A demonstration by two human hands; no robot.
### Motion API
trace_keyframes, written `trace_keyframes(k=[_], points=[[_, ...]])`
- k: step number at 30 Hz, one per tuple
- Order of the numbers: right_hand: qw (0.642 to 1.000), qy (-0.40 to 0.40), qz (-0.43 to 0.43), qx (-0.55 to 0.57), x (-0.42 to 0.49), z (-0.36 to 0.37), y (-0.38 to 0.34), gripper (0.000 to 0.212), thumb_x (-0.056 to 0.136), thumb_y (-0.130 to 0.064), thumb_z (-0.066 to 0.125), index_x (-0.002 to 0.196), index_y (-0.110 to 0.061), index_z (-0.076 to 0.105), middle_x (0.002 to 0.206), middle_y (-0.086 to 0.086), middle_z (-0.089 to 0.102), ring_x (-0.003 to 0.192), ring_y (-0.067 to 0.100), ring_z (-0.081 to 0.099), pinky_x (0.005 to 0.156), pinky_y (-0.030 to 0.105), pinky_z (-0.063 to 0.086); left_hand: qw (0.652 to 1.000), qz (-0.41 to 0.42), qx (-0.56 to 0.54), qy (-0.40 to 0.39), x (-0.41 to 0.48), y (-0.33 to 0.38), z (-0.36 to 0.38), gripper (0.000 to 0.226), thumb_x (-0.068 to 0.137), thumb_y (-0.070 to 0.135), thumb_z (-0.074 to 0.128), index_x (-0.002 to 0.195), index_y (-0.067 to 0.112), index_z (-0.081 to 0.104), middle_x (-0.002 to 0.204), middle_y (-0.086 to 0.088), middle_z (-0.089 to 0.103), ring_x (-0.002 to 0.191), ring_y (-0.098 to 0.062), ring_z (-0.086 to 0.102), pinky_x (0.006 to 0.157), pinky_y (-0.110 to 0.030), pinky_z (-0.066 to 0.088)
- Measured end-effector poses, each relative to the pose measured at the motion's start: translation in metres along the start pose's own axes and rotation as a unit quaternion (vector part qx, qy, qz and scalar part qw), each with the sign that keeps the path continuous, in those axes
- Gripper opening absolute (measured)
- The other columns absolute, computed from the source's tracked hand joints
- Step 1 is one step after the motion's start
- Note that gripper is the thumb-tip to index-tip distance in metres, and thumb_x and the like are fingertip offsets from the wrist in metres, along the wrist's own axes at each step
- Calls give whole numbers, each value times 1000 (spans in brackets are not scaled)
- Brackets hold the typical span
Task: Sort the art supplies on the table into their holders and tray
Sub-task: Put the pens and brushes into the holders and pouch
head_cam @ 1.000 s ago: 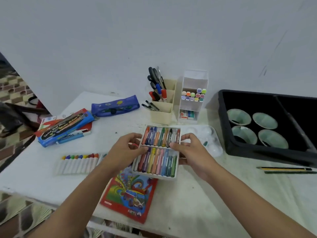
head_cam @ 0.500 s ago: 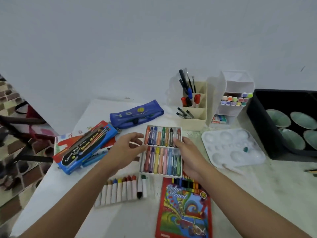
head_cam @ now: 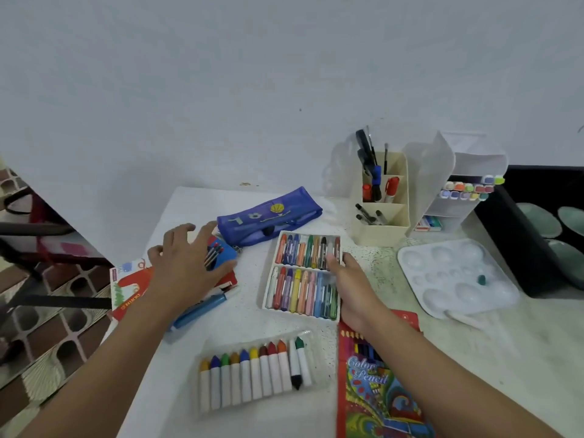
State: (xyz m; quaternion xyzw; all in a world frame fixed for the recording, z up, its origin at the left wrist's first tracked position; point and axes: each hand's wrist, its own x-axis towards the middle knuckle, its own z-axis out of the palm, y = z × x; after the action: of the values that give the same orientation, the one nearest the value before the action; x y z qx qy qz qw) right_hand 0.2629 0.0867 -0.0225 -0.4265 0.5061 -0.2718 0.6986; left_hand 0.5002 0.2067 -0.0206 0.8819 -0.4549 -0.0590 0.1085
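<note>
Head view. On the right hand (head_cam: 355,289) the fingers (head_cam: 332,260) are clamped on the right rim of the pastel tray (head_cam: 266,295). The thumb lies over the crayon ends where the two rows meet, and the other fingers run along the outer wall. The tray lies flat on the surface (head_cam: 246,320), both rows filled. The right forearm crosses the far end of the red colour pencil box (head_cam: 379,387), which lies at the tray's near right corner.

On the left hand (head_cam: 186,267) the fingers (head_cam: 181,230) are spread apart and straight, holding nothing. The hand is left of the tray and apart from it, over the blue pencil box (head_cam: 222,254). Cannot tell whether the palm touches the box.
- A red-and-white box (head_cam: 129,289) lies under the blue pencil box.
- A blue marker (head_cam: 202,308) sticks out below them, pointing toward the tray.

Around the tray:
- Behind, at the far left corner: blue mesh pouch (head_cam: 268,216), very close to the rim.
- Behind right: beige holder (head_cam: 382,233) with pens and markers.
- Right of the beige holder: a white marker rack (head_cam: 442,172).
- Right: white palette (head_cam: 442,295), with one small green piece in it.
- Beyond the palette: black tray (head_cam: 505,235) with green dishes (head_cam: 537,216).
- Near side: clear crayon pack (head_cam: 256,374) of white-barrelled sticks, one reversed with its black tip nearest.
</note>
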Motion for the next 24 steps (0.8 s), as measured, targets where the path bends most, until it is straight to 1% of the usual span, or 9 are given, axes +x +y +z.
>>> trace_keyframes(k=[3, 6, 8, 12, 13, 15, 17, 20, 24], points=[[1000, -10, -7, -26, 1, 9, -4, 59, 108, -27, 43, 159, -15, 16, 162, 5, 28, 148, 24, 28, 118, 44, 24, 998, 15, 14, -57, 3, -11, 7, 84, 84, 71, 57, 153, 39, 22, 152, -4, 34, 138, -28, 34, 110, -52, 30], [998, -9, -19, -52, 2, 15, -6, 49, 109, -25, 40, 155, -14, 27, 144, 4, 50, 129, 21, 48, 101, 34, 41, 998, 39, -17, -50, 11, -20, 4, 77, 86, 62, 63, 152, 39, 30, 144, -3, 44, 127, -25, 43, 106, -47, 37], [998, -10, -17, -62, 3, 17, -8, 48, 110, -26, 39, 155, -15, 28, 151, 6, 43, 133, 21, 43, 102, 33, 36, 996, 54, -60, -47, 19, -21, -7, 76, 85, 58, 67, 150, 40, 33, 140, -2, 47, 124, -24, 46, 104, -46, 42], [997, 4, -25, -80, 10, 18, -11, 46, 109, -25, 40, 153, -13, 32, 151, 10, 42, 126, 21, 43, 91, 29, 29, 992, 109, -61, -7, 48, -17, -35, 73, 86, 51, 71, 149, 40, 36, 142, 1, 46, 127, -23, 43, 107, -49, 35], [996, 10, -21, -82, 12, 18, -10, 45, 109, -25, 40, 152, -13, 33, 147, 9, 45, 126, 22, 45, 90, 29, 30, 991, 119, -66, 9, 58, -16, -40, 72, 85, 50, 72, 148, 40, 37, 143, 1, 45, 129, -23, 42, 108, -50, 33], [996, 26, -24, -84, 14, 19, -9, 37, 109, -23, 40, 146, -17, 40, 121, 1, 54, 103, 14, 54, 83, 24, 37, 988, 141, -64, 22, 83, -15, -43, 72, 85, 47, 73, 147, 42, 36, 144, 2, 44, 130, -23, 40, 109, -51, 31], [994, 47, -23, -92, 17, 20, -8, 21, 109, -23, 41, 129, -24, 46, 101, -9, 55, 81, 0, 51, 64, 19, 39, 986, 151, -70, 0, 106, -14, -36, 72, 85, 44, 74, 146, 44, 36, 145, 4, 43, 132, -22, 39, 109, -52, 29], [989, 61, -19, -137, 21, 19, -8, 17, 108, -23, 42, 122, -20, 51, 102, -6, 62, 77, -3, 52, 56, 17, 37, 976, 166, -131, -55, 132, -13, -16, 71, 84, 39, 78, 143, 45, 39, 144, 4, 46, 129, -22, 43, 110, -53, 35], [984, 58, -27, -164, 19, 18, -10, 4, 108, -23, 41, 111, -25, 43, 86, -17, 51, 70, -6, 47, 49, 8, 35, 961, 194, -163, -115, 149, -9, 5, 70, 89, 37, 74, 147, 43, 38, 149, 5, 44, 131, -16, 43, 112, -45, 39]])
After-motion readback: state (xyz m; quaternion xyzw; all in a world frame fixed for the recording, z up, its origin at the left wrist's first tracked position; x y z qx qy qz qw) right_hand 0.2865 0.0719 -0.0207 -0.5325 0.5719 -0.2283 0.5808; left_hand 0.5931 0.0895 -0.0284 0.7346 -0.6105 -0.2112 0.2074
